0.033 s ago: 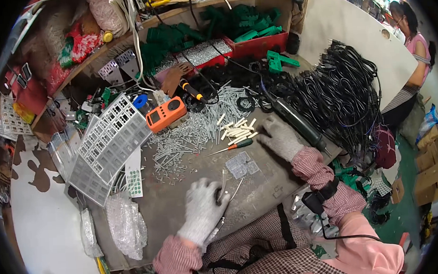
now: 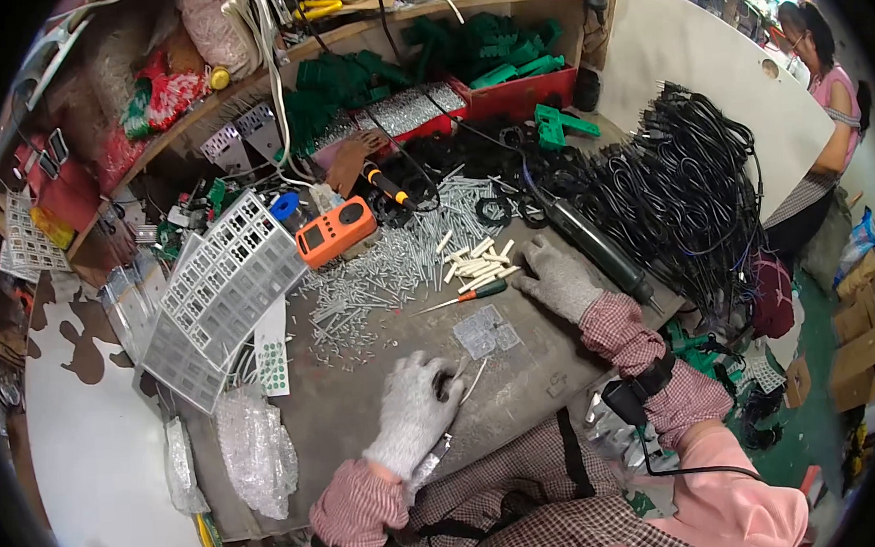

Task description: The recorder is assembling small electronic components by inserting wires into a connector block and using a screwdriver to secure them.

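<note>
My left hand (image 2: 416,410), in a pale knitted glove, hovers over or rests on the near part of the table with its fingers curled. A thin whitish strip (image 2: 475,379) sticks out by its fingertips, and a shiny metal piece (image 2: 438,452) shows under the palm. What the fingers grip is hard to make out. My right hand (image 2: 558,281), also gloved, lies on the table with fingers apart, beside a pile of cream-coloured short sticks (image 2: 477,262). Left of it lies a screwdriver (image 2: 481,290). Small clear plastic pieces (image 2: 486,332) lie between my hands.
Loose screws (image 2: 368,288) spread across the middle, with an orange meter (image 2: 337,232) behind. Bundled black cables (image 2: 673,189) and a dark cylindrical tool (image 2: 596,249) lie right. Clear plastic trays (image 2: 220,292) and bubble wrap (image 2: 258,450) lie left. A person (image 2: 829,119) sits far right.
The whole view has shifted slightly. My left hand has turned a little, and the thin shiny strip that stood up by its fingers no longer shows. My right hand has hardly moved.
</note>
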`<state>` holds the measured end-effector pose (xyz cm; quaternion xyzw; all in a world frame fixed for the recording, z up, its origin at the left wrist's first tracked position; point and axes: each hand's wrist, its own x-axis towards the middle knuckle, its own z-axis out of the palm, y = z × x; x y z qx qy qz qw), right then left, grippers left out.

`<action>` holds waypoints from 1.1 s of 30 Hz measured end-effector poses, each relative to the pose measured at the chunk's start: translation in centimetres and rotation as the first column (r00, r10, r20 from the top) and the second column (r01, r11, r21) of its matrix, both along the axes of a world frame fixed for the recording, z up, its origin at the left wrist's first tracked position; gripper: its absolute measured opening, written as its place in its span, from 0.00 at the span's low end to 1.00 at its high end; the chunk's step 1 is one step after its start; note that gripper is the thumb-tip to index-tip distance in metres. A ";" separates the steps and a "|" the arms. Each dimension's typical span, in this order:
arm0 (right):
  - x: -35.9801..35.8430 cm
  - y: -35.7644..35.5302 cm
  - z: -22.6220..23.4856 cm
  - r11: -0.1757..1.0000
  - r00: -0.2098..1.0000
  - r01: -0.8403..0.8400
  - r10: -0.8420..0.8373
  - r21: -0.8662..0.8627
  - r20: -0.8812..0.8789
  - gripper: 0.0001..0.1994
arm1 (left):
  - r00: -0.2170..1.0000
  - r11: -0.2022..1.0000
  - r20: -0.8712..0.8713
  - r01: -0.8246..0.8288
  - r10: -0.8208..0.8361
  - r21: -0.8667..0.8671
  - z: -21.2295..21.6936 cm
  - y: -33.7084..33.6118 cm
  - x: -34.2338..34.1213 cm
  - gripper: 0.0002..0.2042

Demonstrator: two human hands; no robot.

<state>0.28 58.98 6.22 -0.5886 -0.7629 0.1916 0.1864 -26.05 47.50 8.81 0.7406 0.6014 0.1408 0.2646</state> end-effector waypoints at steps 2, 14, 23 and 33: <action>0.4 0.9 0.3 1.000 0.983 0.013 -0.016 0.019 0.185 0.19 | 0.997 0.989 0.071 -0.007 -0.003 0.149 -1.9 0.8 0.0 0.12; -3.6 -4.8 3.5 0.938 0.886 -0.267 0.148 -0.222 -0.440 0.14 | 0.609 0.872 0.655 -0.133 0.446 -0.470 -3.1 1.1 0.2 0.06; -4.5 -4.7 1.1 0.940 0.842 -0.331 0.252 -0.088 -0.477 0.10 | 0.555 0.868 0.677 -0.208 0.484 -0.450 -3.3 1.0 1.0 0.07; -5.4 -4.8 0.7 0.940 0.822 -0.342 0.299 -0.001 -0.485 0.09 | 0.576 0.887 0.683 -0.198 0.449 -0.417 -3.3 0.7 1.0 0.08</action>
